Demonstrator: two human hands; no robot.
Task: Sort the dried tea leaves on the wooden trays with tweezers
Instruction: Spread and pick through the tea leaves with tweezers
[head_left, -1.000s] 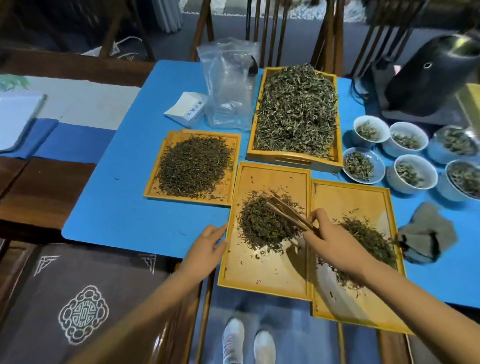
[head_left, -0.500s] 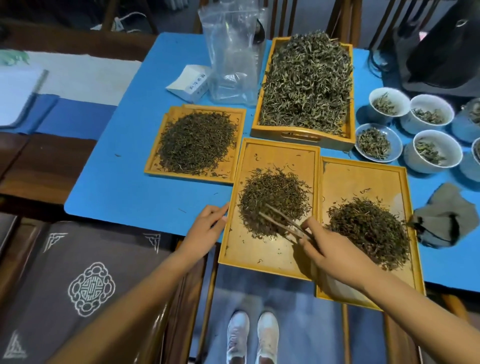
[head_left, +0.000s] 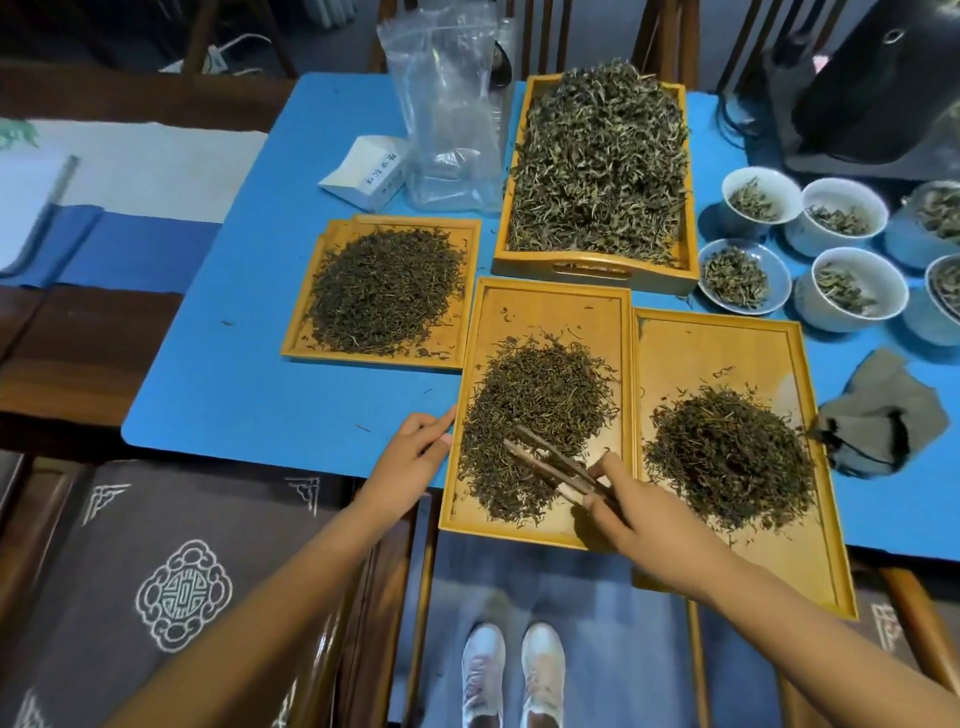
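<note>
— Where are the tweezers (head_left: 553, 467), and which way do they run?

— In the right hand (head_left: 631, 512), over the near part of the middle tray (head_left: 545, 306). Their long axis lies on a diagonal: the joined end sits in the hand at the near right, the two wooden arms reach up and to the left, and the tips rest in the near edge of the tea pile (head_left: 535, 415) on that tray. The arms stand slightly apart at the tips.

— How does the hand hold them?

— Thumb and forefinger pinch the arms near the back end; the other fingers curl beneath.

— And the left hand (head_left: 410, 460)?

— Flat on the blue table (head_left: 270, 374), fingers straight and together, their tips touching the left rim of the middle tray. It holds nothing.

— What else carries tea?

— A right tray (head_left: 727, 332) touching the middle one, with its own dark pile (head_left: 732, 457). A left tray (head_left: 311, 343) a little farther back holds a spread heap, and a deep tray (head_left: 592, 270) behind is heaped with paler, larger leaves. White cups (head_left: 852, 291) with a few leaves each stand at the far right.
</note>
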